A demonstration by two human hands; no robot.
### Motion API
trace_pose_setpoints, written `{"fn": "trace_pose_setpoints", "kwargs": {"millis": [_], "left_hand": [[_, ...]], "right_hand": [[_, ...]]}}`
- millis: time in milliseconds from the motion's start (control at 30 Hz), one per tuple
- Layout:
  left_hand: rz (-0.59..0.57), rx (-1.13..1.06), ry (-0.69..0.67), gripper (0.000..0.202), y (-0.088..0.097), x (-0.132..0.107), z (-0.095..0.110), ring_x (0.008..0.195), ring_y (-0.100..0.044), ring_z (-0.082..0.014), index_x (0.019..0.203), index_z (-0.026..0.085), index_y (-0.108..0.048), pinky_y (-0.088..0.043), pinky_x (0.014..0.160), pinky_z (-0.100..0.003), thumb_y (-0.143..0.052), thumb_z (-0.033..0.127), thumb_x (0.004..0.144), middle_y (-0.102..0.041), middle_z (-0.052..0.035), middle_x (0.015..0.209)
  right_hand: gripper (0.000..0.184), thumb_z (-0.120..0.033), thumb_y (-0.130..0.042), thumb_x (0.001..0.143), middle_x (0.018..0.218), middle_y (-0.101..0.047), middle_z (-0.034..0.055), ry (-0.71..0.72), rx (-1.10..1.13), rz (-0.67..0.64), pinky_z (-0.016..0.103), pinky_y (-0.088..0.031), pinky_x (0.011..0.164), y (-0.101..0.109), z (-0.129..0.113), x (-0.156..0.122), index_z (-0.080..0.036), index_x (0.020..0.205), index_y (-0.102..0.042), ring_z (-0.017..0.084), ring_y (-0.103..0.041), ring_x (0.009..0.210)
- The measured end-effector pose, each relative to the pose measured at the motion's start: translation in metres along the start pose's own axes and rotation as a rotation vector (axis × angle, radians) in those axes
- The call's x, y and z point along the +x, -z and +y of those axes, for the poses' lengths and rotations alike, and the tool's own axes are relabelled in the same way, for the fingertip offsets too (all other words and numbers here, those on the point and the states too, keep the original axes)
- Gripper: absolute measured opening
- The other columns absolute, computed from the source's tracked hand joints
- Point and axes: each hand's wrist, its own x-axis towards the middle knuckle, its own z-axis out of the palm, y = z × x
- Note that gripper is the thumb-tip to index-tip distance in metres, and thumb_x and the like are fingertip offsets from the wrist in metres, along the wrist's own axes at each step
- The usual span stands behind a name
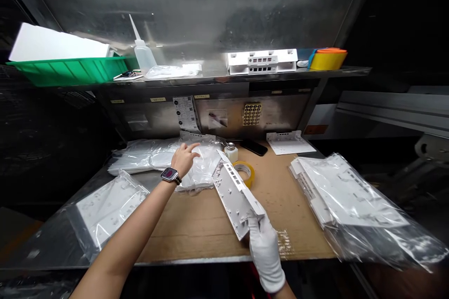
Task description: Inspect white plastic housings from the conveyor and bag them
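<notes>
Head view: my right hand [265,243], gloved, grips the white panel [237,192] by its near end, tilted beside the tape roll [245,171]. Left hand [184,158], spread, presses bags [196,166] left of the roll. I'd keep the panel steady and lift one bag only.

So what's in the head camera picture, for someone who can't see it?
A white-gloved right hand holds a white plastic panel over a cardboard-covered bench, while the bare left hand, wearing a watch, touches a pile of clear plastic bags.

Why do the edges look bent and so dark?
Head view: wide-lens distortion curves the steel shelf; light falls on the brown cardboard mat, the sides stay black; glare streaks the clear plastic bags; white-gloved right hand looks sharp.
</notes>
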Motion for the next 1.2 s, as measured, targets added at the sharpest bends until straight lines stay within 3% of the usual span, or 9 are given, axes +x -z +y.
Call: {"fn": "trace_pose_setpoints", "kwargs": {"millis": [167,300,400,600,767,900,1000,1067,1200], "left_hand": [[-0.269,-0.008,-0.108,0.079,-0.002,0.005,0.022,0.109,-0.067,-0.0275,0.131,0.032,-0.070,-0.053,0.088,-0.035,-0.057,-0.001,0.061,-0.063,-0.0001,0.146],[-0.423,-0.113,-0.132,0.070,-0.006,0.006,0.042,0.066,-0.066,-0.0170,0.131,0.023,-0.071,-0.053,0.059,-0.028,-0.056,0.008,0.064,-0.072,-0.0050,0.133],[-0.372,-0.149,-0.117,0.061,-0.006,0.006,0.055,0.054,-0.062,-0.0149,0.130,0.015,-0.071,-0.052,0.053,-0.028,-0.050,0.013,0.073,-0.080,-0.0078,0.107],[-0.046,0.004,-0.157,0.053,-0.002,-0.013,0.088,0.101,-0.070,-0.0247,0.125,0.024,-0.074,-0.055,0.090,-0.038,-0.043,0.008,0.085,-0.068,-0.0047,0.140],[-0.051,0.332,-0.401,0.069,-0.015,-0.059,0.124,0.092,-0.071,-0.0230,0.149,0.030,-0.054,-0.054,0.085,-0.042,-0.034,-0.002,0.091,-0.041,-0.0062,0.164],[-0.193,0.514,-0.383,0.097,-0.031,-0.096,0.131,0.086,-0.072,-0.0212,0.163,0.031,-0.025,-0.058,0.073,-0.038,-0.030,-0.013,0.076,-0.022,-0.0064,0.170],[-0.352,0.419,-0.294,0.113,-0.039,-0.116,0.125,0.078,-0.074,-0.0227,0.165,0.029,-0.007,-0.060,0.062,-0.037,-0.036,-0.012,0.064,-0.017,-0.0107,0.171],[-0.399,0.222,-0.340,0.117,-0.043,-0.127,0.125,0.101,-0.075,-0.0312,0.165,0.028,0.003,-0.065,0.077,-0.041,-0.043,-0.008,0.064,-0.013,-0.0135,0.171],[-0.303,-0.172,-0.423,0.122,-0.052,-0.149,0.153,0.155,-0.027,-0.0331,0.163,0.027,0.015,-0.044,0.120,-0.048,-0.050,-0.005,0.065,-0.006,-0.0109,0.173]], "right_hand": [[0.065,-0.074,-0.052,0.091,0.111,-0.077,0.0196,0.139,0.089,0.202,0.049,-0.052,0.105,0.006,-0.010,-0.009,-0.016,0.111,-0.074,0.035,-0.072,0.108],[0.063,-0.070,-0.056,0.091,0.110,-0.077,0.0200,0.232,0.122,0.222,0.047,-0.057,0.099,0.004,-0.011,-0.015,-0.015,0.114,-0.075,0.034,-0.074,0.105],[0.064,-0.070,-0.052,0.093,0.106,-0.078,0.0206,0.250,0.067,0.129,0.043,-0.062,0.091,-0.002,-0.001,-0.015,-0.014,0.110,-0.077,0.034,-0.076,0.099],[0.060,-0.073,-0.056,0.088,0.097,-0.080,0.0155,0.202,0.006,0.124,0.040,-0.063,0.083,-0.001,0.019,-0.021,-0.020,0.104,-0.079,0.034,-0.076,0.097],[0.066,-0.076,-0.062,0.080,0.117,-0.076,0.0164,0.042,0.033,0.234,0.050,-0.051,0.108,0.018,0.011,-0.015,-0.018,0.108,-0.077,0.039,-0.064,0.125],[0.067,-0.068,-0.070,0.077,0.118,-0.076,0.0136,-0.241,0.367,0.128,0.046,-0.057,0.100,0.044,-0.003,-0.003,-0.015,0.118,-0.072,0.036,-0.068,0.119],[0.071,-0.061,-0.073,0.080,0.115,-0.078,0.0123,-0.397,0.626,0.084,0.038,-0.063,0.085,0.058,-0.010,-0.001,-0.014,0.132,-0.064,0.033,-0.072,0.113],[0.072,-0.060,-0.072,0.081,0.115,-0.078,0.0114,-0.419,0.654,0.097,0.036,-0.064,0.082,0.058,-0.009,-0.004,-0.015,0.136,-0.061,0.032,-0.074,0.109],[0.069,-0.063,-0.072,0.081,0.117,-0.078,0.0118,-0.194,0.492,0.179,0.037,-0.063,0.086,0.038,0.001,-0.011,-0.016,0.131,-0.064,0.031,-0.075,0.105]]}}
